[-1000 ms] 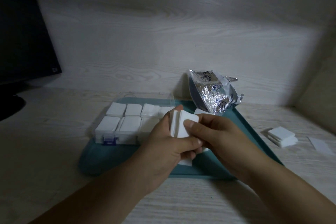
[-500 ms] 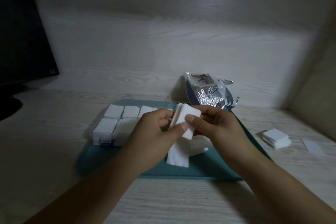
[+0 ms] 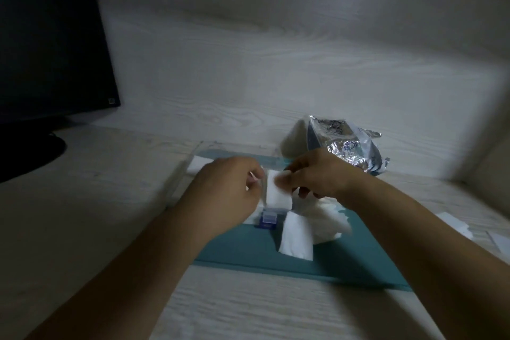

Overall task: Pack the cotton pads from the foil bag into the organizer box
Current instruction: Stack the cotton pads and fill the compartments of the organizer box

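Both hands, left hand (image 3: pixel 229 190) and right hand (image 3: pixel 317 176), pinch a cotton pad stack (image 3: pixel 277 193) over the organizer box (image 3: pixel 266 219). The foil bag (image 3: pixel 345 146) lies far right.

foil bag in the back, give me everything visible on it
The foil bag is crinkled silver foil with blue print too blurred to read. It sits slumped at the far right edge of the teal mat, near the pale wood-grain back wall, behind the right hand. Its left side shows a dark, mouth-like area, though whether that is an opening is unclear. Neither hand touches it; its lower left part is hidden by the right hand.
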